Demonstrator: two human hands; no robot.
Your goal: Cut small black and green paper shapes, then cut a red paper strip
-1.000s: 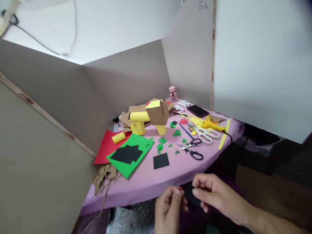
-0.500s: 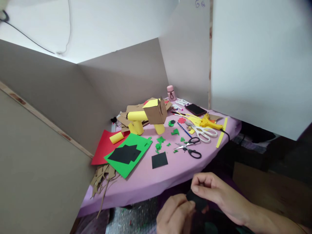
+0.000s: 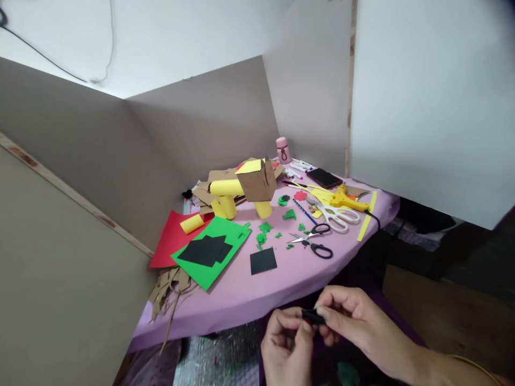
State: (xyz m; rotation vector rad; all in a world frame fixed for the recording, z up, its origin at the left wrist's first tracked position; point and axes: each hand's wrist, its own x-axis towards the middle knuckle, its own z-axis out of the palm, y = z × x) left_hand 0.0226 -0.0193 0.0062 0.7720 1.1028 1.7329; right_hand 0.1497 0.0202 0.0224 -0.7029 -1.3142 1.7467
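Note:
Between my two hands, in front of the table's near edge, is a small piece of black paper [image 3: 313,316], folded or rolled into a narrow strip. My left hand [image 3: 287,343] pinches its left end, where a bit of red shows by the thumb. The right end sits between thumb and fingers of my right hand [image 3: 350,316]. On the table lie a black paper square [image 3: 263,261] and black-handled scissors [image 3: 316,239], their blades apart. Farther back stands a figure with a cardboard box head [image 3: 257,185] and yellow paper tubes [image 3: 226,187] for body and legs.
Green paper [image 3: 209,273] with black cutouts [image 3: 203,251] overlaps red paper [image 3: 164,244] at left, near cardboard scraps [image 3: 169,287]. Green snippets [image 3: 263,236] dot the middle. At right are white scissors [image 3: 338,217], a yellow glue gun [image 3: 348,200] and a phone [image 3: 324,178]. Grey panels surround the table.
The black paper was a flatter, wider piece; now it appears as a narrow strip. My left hand has turned and risen, its thumb now facing up. Both hands still hold the paper.

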